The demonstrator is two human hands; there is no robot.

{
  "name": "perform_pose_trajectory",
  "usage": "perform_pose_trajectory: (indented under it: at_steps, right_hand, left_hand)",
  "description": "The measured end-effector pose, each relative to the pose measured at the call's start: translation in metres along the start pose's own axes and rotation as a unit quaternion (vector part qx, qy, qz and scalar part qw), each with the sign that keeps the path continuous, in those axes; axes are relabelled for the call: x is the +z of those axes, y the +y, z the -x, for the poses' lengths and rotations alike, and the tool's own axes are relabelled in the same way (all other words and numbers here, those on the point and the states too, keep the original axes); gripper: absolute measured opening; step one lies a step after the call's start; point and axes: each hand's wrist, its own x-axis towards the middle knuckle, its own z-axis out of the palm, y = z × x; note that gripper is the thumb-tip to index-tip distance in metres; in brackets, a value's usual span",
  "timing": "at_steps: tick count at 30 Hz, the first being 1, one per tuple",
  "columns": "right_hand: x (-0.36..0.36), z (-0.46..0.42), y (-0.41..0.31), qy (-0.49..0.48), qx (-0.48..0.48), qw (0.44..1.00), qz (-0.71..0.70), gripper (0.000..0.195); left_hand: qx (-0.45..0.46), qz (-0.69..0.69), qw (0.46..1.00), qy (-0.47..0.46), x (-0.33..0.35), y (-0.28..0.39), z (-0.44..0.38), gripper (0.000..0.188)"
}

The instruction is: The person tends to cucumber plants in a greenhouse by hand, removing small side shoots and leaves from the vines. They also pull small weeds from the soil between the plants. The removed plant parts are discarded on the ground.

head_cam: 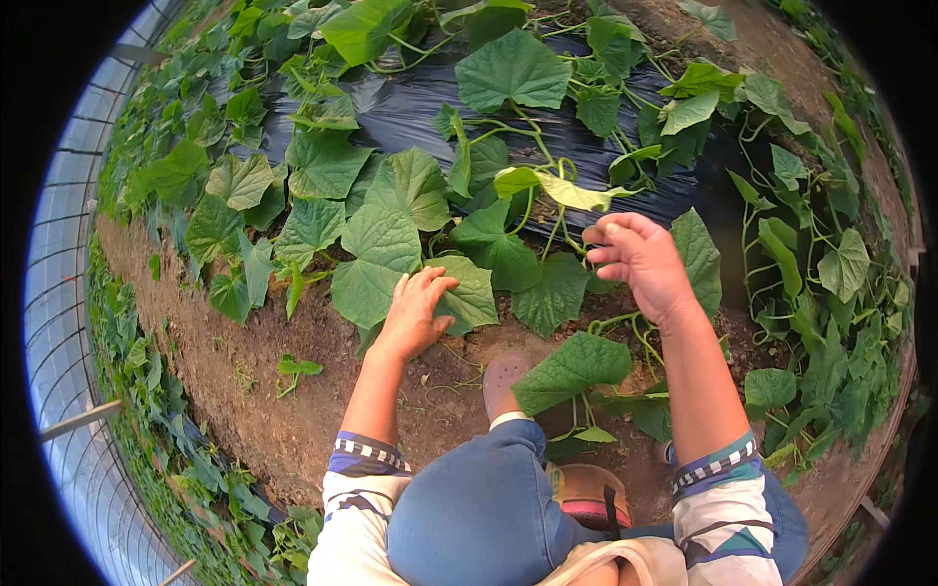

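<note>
Cucumber-like vines with broad green leaves [513, 69] spread over black plastic mulch film [396, 102]. My left hand [419, 311] rests at the edge of the leaves, palm down with its fingers somewhat apart, beside a large leaf [381, 249]; nothing shows held in it. My right hand [636, 260] is raised above the vine, thumb and fingertips brought together, just below a pale yellow-green curled leaf [575, 192]. Whether a thin stem or tendril lies between those fingertips cannot be made out. A vine stem [535, 139] curves up behind the yellowish leaf.
My shoe [506, 377] stands on bare soil near a low leaf [575, 370]. An orange-brown object with a dark strap [593, 494] sits between my legs. More vine rows [843, 351] lie to the right and left. A ribbed plastic greenhouse wall [66, 293] curves along the left.
</note>
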Motion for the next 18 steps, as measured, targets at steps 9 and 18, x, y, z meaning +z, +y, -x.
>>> perform_pose_trajectory:
  at_steps: [9,18]
  right_hand:
    - [-0.199,0.246,-0.077,-0.026,-0.047,0.833,0.550,0.026]
    - [-0.380,0.500,0.228,0.380,0.081,0.845,0.368,0.024]
  left_hand:
    - [0.016,0.572,0.816,-0.078,-0.082,0.153,0.054,0.036]
    - [0.158,0.508,0.843,-0.073,-0.075,0.263,0.124,0.050]
